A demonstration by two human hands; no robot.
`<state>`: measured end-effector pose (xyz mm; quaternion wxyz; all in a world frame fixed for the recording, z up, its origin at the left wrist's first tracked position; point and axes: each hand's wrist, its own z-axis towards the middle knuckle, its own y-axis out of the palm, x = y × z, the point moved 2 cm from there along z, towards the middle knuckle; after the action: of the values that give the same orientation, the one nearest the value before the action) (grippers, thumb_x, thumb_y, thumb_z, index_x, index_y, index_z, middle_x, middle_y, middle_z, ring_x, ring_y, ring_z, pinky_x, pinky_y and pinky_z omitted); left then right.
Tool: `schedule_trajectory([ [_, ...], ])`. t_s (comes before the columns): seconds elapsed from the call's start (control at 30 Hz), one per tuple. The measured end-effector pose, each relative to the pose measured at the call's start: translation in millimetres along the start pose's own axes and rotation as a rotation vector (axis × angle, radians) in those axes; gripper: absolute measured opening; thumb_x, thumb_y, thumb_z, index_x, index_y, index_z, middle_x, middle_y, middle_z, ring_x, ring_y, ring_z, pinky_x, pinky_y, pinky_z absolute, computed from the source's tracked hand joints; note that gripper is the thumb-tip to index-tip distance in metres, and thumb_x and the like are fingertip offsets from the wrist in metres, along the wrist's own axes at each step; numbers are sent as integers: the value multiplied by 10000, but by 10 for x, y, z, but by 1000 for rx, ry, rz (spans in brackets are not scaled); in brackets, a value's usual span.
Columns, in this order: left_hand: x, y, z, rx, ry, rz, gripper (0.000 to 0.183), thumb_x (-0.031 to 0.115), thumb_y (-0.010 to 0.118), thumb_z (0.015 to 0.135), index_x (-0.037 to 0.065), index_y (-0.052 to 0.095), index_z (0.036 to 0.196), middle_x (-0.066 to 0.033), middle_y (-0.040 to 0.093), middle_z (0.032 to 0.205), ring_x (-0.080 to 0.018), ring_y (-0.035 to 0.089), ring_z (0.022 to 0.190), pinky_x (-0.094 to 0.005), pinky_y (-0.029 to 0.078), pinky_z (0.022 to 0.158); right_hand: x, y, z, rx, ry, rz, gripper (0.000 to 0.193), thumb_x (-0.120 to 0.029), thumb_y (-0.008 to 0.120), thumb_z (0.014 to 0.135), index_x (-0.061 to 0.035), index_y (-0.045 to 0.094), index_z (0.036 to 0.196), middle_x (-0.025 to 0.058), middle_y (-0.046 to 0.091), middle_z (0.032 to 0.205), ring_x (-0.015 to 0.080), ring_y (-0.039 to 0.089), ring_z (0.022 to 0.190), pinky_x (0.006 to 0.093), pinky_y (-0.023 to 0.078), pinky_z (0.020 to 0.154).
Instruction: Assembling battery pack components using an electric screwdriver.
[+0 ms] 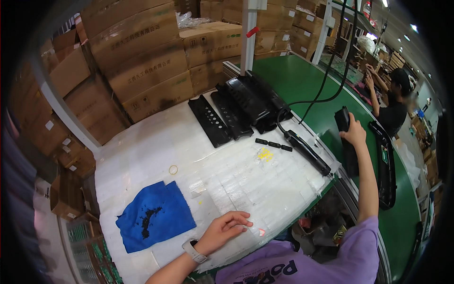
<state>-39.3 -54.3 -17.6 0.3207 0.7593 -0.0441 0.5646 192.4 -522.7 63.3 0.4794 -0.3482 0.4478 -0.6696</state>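
My right hand (354, 132) reaches over the green surface on the right, its fingers wrapped round a long black plastic part (349, 158). Above the white-covered table (189, 156), my left hand (222, 233) is held with loosely bent fingers apart and nothing in it. Near it lies a blue cloth (177, 208) with small black bits (148, 222) heaped on it. A black corded power screwdriver (307, 152) rests along the table's right side. Beside it are a short black strip (273, 144) and a scatter of small yellow pieces (265, 154).
Several black plastic panels (231, 113) are stacked at the table's back. Another long black part (385, 165) lies on the green surface (293, 78). Cardboard boxes (146, 61) wall the back left. A black cable (326, 97) hangs down. A co-worker (395, 102) is at far right.
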Motion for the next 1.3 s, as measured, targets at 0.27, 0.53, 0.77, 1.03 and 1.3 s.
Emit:
schedule_trajectory([
  [0.27,-29,-8,-36,-34,2,-21,206,60,502,916,-5,524,1111,-94,488,1222,-178,529,1121,-293,420,954,-422,122,293,198,-286,-123,294,-177,660,672,-57,653,941,115,651,852,310,648,765,412,525,673],
  [0.53,-41,-56,-77,-35,-32,-51,205,107,505,929,-23,535,1084,-121,522,1181,-181,546,1083,-293,419,946,-2298,-737,-668,-57,-735,616,125,-159,617,736,-55,669,689,82,652,630,260,642,626,365,513,641],
  [0.77,-117,-30,-32,-88,-1,61,230,107,492,936,-18,524,1127,-87,574,1089,-139,557,1049,-256,418,922,-2813,91,594,-122,-279,282,577,-368,724,683,-51,560,1135,133,606,1127,306,578,1050,398,475,878],
  [1.03,-140,-76,-87,-119,-29,80,216,93,478,941,-16,524,1121,-78,579,1068,-131,566,1030,-247,424,913,-2783,283,945,-158,-353,571,458,-160,638,643,-28,612,1080,201,625,1056,304,602,1011,386,479,861],
  [1.3,-71,-16,-119,25,96,173,202,56,541,888,-19,546,1075,-108,580,1064,-148,576,1004,-265,454,875,-2629,-251,835,399,-491,1165,459,-27,578,718,39,536,1170,186,651,988,219,638,919,302,473,806],
])
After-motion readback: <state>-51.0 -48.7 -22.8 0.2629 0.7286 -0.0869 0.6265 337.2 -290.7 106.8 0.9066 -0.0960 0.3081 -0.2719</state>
